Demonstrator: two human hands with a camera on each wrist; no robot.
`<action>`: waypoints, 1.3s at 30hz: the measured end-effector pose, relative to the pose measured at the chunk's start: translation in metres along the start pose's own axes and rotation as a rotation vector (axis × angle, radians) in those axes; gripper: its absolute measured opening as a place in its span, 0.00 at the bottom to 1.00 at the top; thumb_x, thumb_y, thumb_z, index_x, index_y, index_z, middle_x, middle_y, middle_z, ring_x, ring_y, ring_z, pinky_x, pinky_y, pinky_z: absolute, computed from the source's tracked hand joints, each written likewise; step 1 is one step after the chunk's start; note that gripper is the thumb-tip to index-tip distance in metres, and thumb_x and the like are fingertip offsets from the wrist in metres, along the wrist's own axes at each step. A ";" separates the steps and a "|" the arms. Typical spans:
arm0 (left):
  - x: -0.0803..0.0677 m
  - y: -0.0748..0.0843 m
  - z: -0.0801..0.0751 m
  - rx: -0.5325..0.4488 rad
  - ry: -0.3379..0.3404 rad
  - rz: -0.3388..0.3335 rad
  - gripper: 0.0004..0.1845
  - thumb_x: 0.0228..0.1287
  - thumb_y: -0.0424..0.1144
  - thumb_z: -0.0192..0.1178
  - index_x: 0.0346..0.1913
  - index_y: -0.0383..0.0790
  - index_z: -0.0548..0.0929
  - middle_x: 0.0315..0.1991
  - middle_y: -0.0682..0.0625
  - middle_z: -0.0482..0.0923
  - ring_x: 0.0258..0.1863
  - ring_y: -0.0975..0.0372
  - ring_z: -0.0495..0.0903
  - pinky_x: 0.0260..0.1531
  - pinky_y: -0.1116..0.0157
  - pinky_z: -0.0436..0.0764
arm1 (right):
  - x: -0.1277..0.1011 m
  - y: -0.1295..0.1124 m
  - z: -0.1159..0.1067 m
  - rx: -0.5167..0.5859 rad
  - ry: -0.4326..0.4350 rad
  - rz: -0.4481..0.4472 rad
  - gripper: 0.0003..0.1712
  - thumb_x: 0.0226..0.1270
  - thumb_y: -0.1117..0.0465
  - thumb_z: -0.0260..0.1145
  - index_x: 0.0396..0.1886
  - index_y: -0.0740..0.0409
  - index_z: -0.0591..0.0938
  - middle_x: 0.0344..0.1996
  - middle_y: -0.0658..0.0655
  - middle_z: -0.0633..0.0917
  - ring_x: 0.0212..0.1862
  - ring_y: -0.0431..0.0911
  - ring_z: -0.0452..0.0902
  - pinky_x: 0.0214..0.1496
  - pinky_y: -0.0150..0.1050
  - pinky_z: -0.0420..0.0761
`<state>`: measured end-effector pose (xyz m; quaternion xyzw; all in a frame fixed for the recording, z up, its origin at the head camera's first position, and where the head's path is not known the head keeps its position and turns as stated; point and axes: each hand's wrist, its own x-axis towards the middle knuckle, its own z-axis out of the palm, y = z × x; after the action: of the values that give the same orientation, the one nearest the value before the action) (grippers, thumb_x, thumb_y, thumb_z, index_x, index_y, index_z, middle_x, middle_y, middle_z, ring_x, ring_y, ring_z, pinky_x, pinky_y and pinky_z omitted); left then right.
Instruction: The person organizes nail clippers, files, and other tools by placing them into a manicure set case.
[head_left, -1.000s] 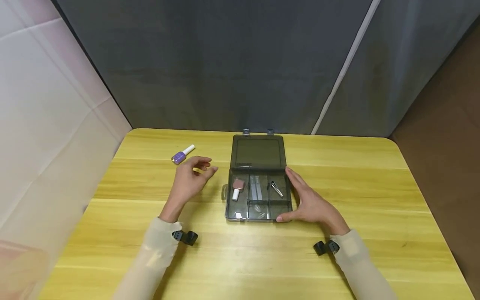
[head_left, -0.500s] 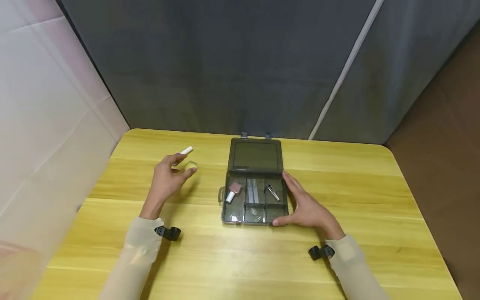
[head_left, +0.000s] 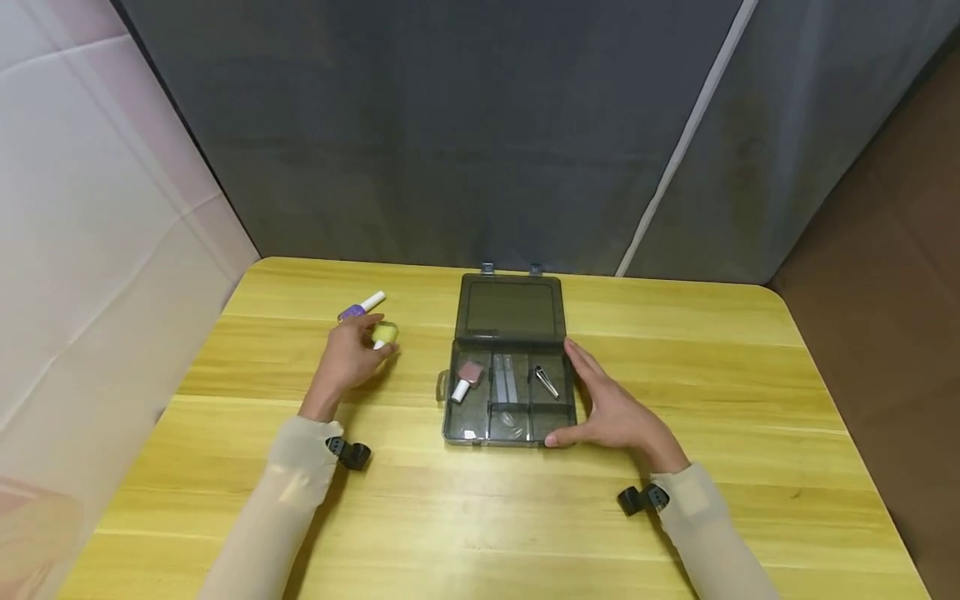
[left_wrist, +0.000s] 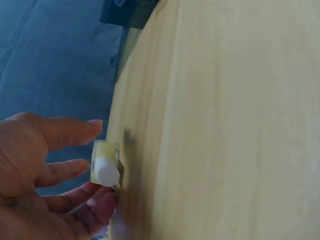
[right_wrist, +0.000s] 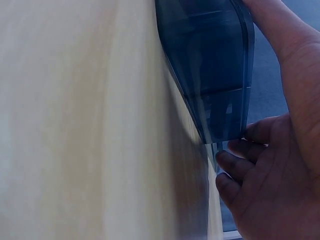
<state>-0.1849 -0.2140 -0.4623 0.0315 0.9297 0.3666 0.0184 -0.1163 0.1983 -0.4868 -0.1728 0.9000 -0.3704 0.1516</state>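
My left hand (head_left: 349, 358) pinches a small yellow-green nail polish bottle (head_left: 385, 333) just above the table, left of the box. In the left wrist view the bottle (left_wrist: 104, 167) shows its white cap between the fingertips (left_wrist: 92, 125). An open smoky plastic organizer box (head_left: 557, 417) lies at the table's centre, lid (head_left: 512, 308) folded back. My right hand (head_left: 611, 410) rests against the box's right wall with fingers stretched out and thumb at the front corner. The box (right_wrist: 210, 75) holds a pink bottle (head_left: 469, 377), a clear strip (head_left: 505, 377) and a metal nail clipper (head_left: 547, 382).
A purple nail polish bottle (head_left: 358, 307) with a white cap lies on the yellow wooden table (head_left: 480, 517) behind my left hand. A grey curtain hangs behind the table and a white sheet on the left. Brown floor shows on the right.
My left hand went from hovering bare beside the box out to the left and took hold of the yellow-green bottle. The right hand stayed against the box.
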 end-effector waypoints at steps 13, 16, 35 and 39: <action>0.009 -0.002 0.005 0.054 0.035 0.045 0.25 0.63 0.31 0.69 0.61 0.22 0.79 0.39 0.35 0.78 0.39 0.50 0.74 0.36 0.59 0.74 | 0.001 -0.001 -0.001 0.002 -0.005 0.000 0.84 0.38 0.25 0.81 0.85 0.37 0.36 0.85 0.48 0.39 0.83 0.59 0.46 0.77 0.65 0.62; 0.008 -0.002 0.007 0.041 0.036 0.038 0.25 0.64 0.32 0.68 0.61 0.22 0.79 0.42 0.32 0.80 0.41 0.48 0.77 0.39 0.56 0.78 | 0.001 0.000 -0.001 -0.004 -0.005 0.001 0.84 0.38 0.25 0.81 0.85 0.37 0.36 0.85 0.49 0.39 0.83 0.59 0.46 0.77 0.65 0.62; -0.006 0.011 0.009 -0.052 0.040 0.010 0.25 0.63 0.34 0.70 0.61 0.26 0.81 0.45 0.34 0.79 0.42 0.49 0.81 0.44 0.57 0.83 | 0.001 0.002 0.000 -0.010 0.000 -0.006 0.84 0.38 0.25 0.81 0.85 0.38 0.37 0.85 0.49 0.39 0.83 0.59 0.47 0.76 0.65 0.64; -0.010 0.017 0.011 -0.091 0.038 0.027 0.25 0.63 0.32 0.70 0.62 0.27 0.81 0.48 0.33 0.80 0.44 0.47 0.82 0.48 0.53 0.85 | 0.001 0.002 0.000 -0.008 -0.002 0.000 0.84 0.38 0.26 0.81 0.85 0.38 0.37 0.85 0.48 0.39 0.83 0.59 0.47 0.76 0.65 0.64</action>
<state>-0.1736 -0.1945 -0.4590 0.0361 0.9117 0.4092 -0.0030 -0.1175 0.1987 -0.4883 -0.1737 0.9014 -0.3664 0.1518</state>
